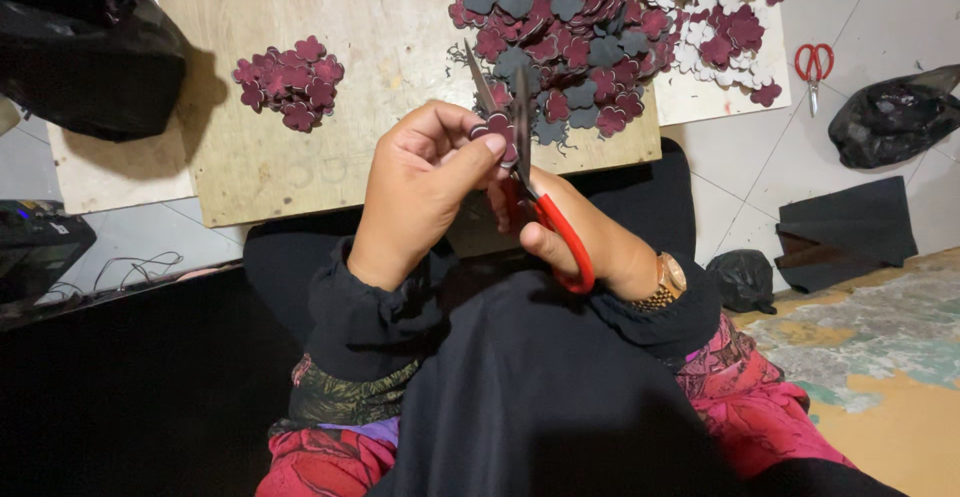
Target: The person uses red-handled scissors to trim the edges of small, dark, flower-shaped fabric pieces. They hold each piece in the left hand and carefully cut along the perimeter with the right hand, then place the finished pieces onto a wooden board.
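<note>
We're looking straight down at our lap, and the left hand (pixel 420 192) is up in front of us pinching a small maroon flower-shaped cutout (pixel 497 133) between thumb and fingertips, pressed together on its lower edge. The right hand (pixel 590 242) has its fingers through the red handles of the scissors (pixel 525 172), and the blades stand spread in a narrow V, points aimed away from us, with the cutout sitting right in the crotch of that V.

The piece looks thin and light, something like foam or felt sheet, soft enough to flex, so we judge it'll bend or slip if it's held far from the blade. A close pinch on the edge just beside the cut line seems the place to hold it, fingertips kept out of the blades.

Beyond our hands lies a wooden board (pixel 300 147). On its left sits a small pile of maroon flowers (pixel 290 82); on its right, a much bigger heap of maroon and grey shapes (pixel 570 42), well apart from the small one. Further right there's a mound of white and maroon pieces (pixel 720 22) on a paler sheet, and a second pair of red scissors (pixel 813 67) lying on the tiled floor. Black plastic bags (pixel 890 117) and dark sheets (pixel 845 232) sit off to the right.
</note>
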Available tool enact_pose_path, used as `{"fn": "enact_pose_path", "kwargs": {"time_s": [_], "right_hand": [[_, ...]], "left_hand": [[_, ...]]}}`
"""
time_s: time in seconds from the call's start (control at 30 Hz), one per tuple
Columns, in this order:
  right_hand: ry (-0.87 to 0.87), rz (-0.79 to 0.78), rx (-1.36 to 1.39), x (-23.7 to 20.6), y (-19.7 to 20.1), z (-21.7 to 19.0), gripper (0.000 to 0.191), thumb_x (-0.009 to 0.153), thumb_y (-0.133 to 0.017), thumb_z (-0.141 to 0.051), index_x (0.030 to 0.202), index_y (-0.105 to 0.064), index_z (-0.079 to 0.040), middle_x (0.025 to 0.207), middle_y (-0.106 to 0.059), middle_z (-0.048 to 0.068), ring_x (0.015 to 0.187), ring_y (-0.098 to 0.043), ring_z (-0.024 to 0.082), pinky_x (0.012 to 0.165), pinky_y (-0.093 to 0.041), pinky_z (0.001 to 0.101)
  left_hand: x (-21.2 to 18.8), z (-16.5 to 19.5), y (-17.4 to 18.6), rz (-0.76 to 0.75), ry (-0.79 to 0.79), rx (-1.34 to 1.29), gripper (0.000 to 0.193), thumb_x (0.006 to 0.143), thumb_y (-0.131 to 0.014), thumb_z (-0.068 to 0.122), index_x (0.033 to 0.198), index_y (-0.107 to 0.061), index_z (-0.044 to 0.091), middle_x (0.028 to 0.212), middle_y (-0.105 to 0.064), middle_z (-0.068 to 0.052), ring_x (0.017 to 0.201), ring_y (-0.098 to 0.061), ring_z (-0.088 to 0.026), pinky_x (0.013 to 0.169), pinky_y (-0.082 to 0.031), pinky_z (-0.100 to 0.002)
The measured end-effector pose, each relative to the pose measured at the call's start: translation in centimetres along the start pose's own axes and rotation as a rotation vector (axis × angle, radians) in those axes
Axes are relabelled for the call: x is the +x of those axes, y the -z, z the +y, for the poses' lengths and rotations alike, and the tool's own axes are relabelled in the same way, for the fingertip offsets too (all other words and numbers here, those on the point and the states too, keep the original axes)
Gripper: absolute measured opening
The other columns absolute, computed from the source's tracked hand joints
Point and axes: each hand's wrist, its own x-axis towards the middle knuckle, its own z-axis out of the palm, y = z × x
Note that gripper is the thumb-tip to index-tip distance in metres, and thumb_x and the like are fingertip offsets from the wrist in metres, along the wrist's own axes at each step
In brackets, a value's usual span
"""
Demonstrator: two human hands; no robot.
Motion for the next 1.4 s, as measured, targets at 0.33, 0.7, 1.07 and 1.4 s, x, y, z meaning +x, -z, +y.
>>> {"fn": "enact_pose_path", "kwargs": {"time_s": [0.33, 0.7, 1.07, 1.4], "right_hand": [[-0.018, -0.018, 0.080, -0.2, -0.1, 1.2, 0.085, 0.095, -0.052, -0.080, 0.129, -0.050, -0.002, 0.110, -0.055, 0.004, 0.098, -0.055, 0.014, 0.089, -0.052, 0.0302], [-0.015, 0.008, 0.012, 0.0, 0.0, 0.4, 0.082, 0.097, -0.052, -0.078, 0.127, -0.050, -0.002, 0.111, -0.054, 0.005, 0.099, -0.055, 0.016, 0.090, -0.052, 0.0313], [-0.051, -0.037, 0.058, -0.1, 0.2, -0.2, 0.088, 0.095, -0.055, -0.078, 0.136, -0.047, 0.000, 0.111, -0.051, 0.006, 0.100, -0.053, 0.016, 0.091, -0.051, 0.0323], [-0.044, 0.003, 0.029, 0.1, 0.1, 0.3, 0.091, 0.095, -0.053, -0.079, 0.138, -0.045, 0.001, 0.107, -0.052, 0.004, 0.094, -0.053, 0.014, 0.086, -0.052, 0.0296]], "left_hand": [[-0.5, 0.4, -0.3, -0.050, 0.036, -0.028, 0.009, 0.099, -0.067, 0.001, 0.104, -0.059, -0.001, 0.084, -0.069, -0.008, 0.066, -0.067, -0.014, 0.053, -0.057, -0.029], [-0.8, 0.1, -0.3, -0.048, -0.024, -0.012, 0.007, 0.101, -0.065, 0.002, 0.104, -0.060, -0.002, 0.086, -0.070, -0.008, 0.066, -0.067, -0.013, 0.058, -0.056, -0.029], [-0.2, -0.5, 0.1, -0.053, -0.034, 0.098, 0.010, 0.100, -0.069, 0.001, 0.105, -0.061, -0.001, 0.092, -0.070, -0.005, 0.078, -0.065, -0.008, 0.068, -0.054, -0.023], [-0.3, -0.4, 0.1, -0.075, 0.008, 0.039, 0.009, 0.099, -0.069, 0.004, 0.104, -0.063, 0.000, 0.090, -0.071, -0.005, 0.076, -0.067, -0.009, 0.069, -0.057, -0.025]]}}
